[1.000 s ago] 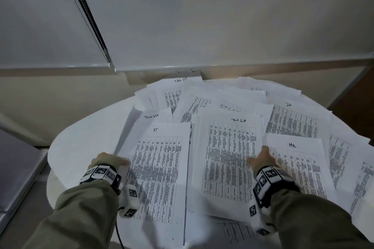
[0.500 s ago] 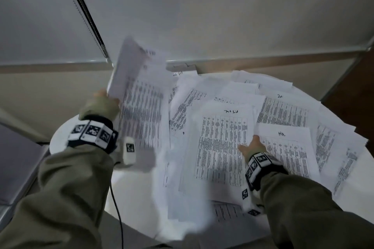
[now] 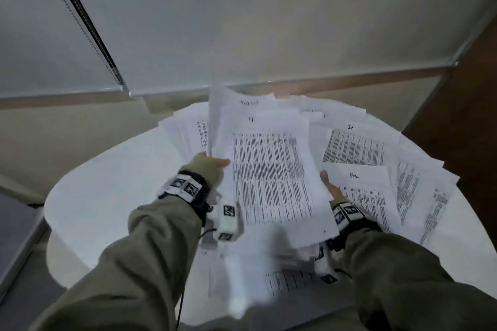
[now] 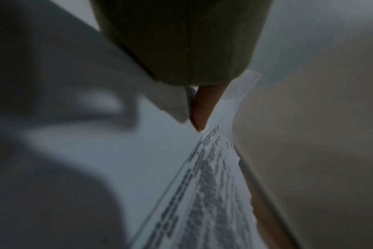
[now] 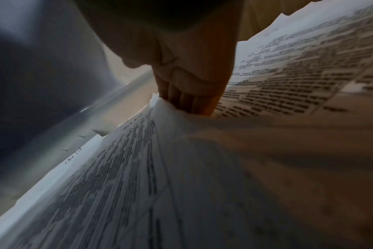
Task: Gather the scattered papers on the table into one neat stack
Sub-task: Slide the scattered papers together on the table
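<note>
Printed sheets lie scattered over a round white table (image 3: pixel 113 191). My left hand (image 3: pixel 212 166) grips the left edge of a bundle of papers (image 3: pixel 269 174), thumb on top, and holds it tilted over the middle pile. In the left wrist view one finger (image 4: pixel 202 109) presses against that bundle (image 4: pixel 213 185). My right hand (image 3: pixel 332 191) is at the bundle's right edge, mostly hidden beneath it. Its straight fingers (image 5: pixel 189 101) reach in under the sheets (image 5: pixel 138 168). Loose sheets (image 3: pixel 355 148) fan out to the right, one headed "Ha" (image 3: pixel 371 191).
More sheets poke out at the far left (image 3: pixel 188 131), and another lies by the table's near edge (image 3: pixel 290 281). White roller blinds and a sill (image 3: pixel 322 83) stand behind the table. A brown wall (image 3: pixel 473 105) is at the right, grey furniture (image 3: pixel 16 223) at the left.
My left hand lifted a bundle off the table's left side and swung it right, over the middle pile. The bundle now covers my right hand, which stayed where it was.
</note>
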Demonstrator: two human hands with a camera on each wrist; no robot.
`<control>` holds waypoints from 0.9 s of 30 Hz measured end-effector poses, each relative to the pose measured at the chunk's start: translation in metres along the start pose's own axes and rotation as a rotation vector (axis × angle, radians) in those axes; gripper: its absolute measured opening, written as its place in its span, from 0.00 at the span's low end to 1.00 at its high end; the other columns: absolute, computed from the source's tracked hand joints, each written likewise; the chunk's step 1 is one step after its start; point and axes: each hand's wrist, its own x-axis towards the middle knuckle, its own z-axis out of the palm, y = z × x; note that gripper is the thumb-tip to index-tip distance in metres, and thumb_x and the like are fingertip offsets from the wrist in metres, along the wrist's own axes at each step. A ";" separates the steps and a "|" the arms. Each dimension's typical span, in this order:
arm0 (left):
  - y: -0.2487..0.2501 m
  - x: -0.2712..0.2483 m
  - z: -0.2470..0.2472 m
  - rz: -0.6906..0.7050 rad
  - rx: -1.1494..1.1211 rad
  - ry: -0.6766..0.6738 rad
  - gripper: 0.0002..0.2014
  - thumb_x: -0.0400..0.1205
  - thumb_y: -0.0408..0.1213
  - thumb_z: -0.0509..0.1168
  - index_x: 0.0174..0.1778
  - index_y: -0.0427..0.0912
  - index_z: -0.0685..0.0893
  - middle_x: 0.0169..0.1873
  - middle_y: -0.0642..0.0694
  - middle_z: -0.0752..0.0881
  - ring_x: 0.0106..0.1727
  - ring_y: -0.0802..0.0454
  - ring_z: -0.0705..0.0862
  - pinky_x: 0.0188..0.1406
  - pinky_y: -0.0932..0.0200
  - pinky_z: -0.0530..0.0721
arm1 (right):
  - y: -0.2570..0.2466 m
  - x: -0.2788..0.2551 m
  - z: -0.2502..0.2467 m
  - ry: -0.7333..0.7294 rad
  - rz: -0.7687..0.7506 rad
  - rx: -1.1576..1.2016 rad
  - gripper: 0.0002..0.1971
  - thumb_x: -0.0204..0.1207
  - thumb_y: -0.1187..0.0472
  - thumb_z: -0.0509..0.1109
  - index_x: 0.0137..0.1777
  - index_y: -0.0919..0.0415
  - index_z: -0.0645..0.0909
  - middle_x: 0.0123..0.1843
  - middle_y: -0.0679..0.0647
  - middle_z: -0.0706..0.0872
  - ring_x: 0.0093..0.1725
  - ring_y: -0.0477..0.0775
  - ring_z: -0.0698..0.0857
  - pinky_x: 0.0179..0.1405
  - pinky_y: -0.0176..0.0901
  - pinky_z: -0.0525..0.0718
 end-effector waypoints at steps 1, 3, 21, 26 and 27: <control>-0.007 -0.001 0.011 -0.011 0.063 -0.018 0.28 0.75 0.42 0.71 0.70 0.37 0.75 0.58 0.41 0.83 0.59 0.42 0.83 0.60 0.51 0.80 | -0.001 0.003 0.002 0.020 0.026 0.003 0.43 0.78 0.32 0.38 0.77 0.66 0.67 0.78 0.64 0.68 0.78 0.63 0.67 0.78 0.51 0.59; -0.016 -0.004 0.029 -0.030 0.246 -0.069 0.21 0.77 0.44 0.70 0.63 0.39 0.79 0.49 0.45 0.86 0.41 0.48 0.84 0.39 0.57 0.84 | 0.006 0.016 0.005 0.034 0.012 0.049 0.57 0.62 0.18 0.37 0.78 0.62 0.66 0.80 0.61 0.66 0.79 0.60 0.65 0.80 0.55 0.55; -0.007 -0.019 0.061 -0.082 0.121 -0.160 0.22 0.74 0.39 0.72 0.61 0.43 0.72 0.48 0.41 0.84 0.41 0.41 0.88 0.32 0.50 0.89 | 0.013 0.036 0.003 0.106 -0.067 -0.004 0.35 0.76 0.59 0.71 0.80 0.67 0.59 0.80 0.63 0.64 0.78 0.64 0.66 0.76 0.53 0.66; -0.004 -0.012 0.050 -0.010 -0.024 -0.158 0.29 0.74 0.36 0.72 0.69 0.41 0.69 0.51 0.41 0.84 0.44 0.44 0.84 0.42 0.50 0.87 | 0.004 0.032 -0.005 0.130 -0.144 0.137 0.37 0.75 0.60 0.72 0.80 0.66 0.58 0.80 0.61 0.64 0.78 0.63 0.66 0.75 0.53 0.65; -0.005 -0.011 0.045 -0.016 -0.049 -0.141 0.28 0.75 0.36 0.71 0.69 0.38 0.69 0.52 0.43 0.84 0.48 0.46 0.83 0.44 0.54 0.85 | 0.003 0.031 -0.007 0.096 -0.124 0.159 0.38 0.75 0.59 0.72 0.80 0.65 0.57 0.81 0.60 0.63 0.79 0.62 0.65 0.75 0.54 0.64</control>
